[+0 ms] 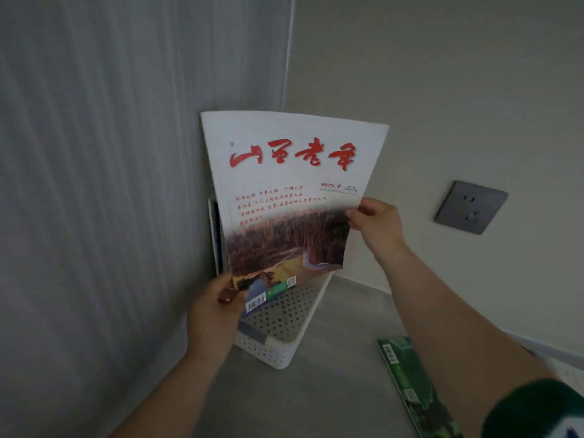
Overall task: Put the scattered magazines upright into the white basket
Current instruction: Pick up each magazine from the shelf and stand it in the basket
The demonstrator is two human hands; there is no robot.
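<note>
White magazine (292, 191) with red title, white perforated basket (284, 324), green magazine (410, 384), grey socket (471, 207)

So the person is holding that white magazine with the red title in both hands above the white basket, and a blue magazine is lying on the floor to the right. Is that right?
Not quite: the magazine on the floor is green, not blue, as the head view shows. The rest holds: the left hand and right hand hold the white magazine above the white basket.
</note>
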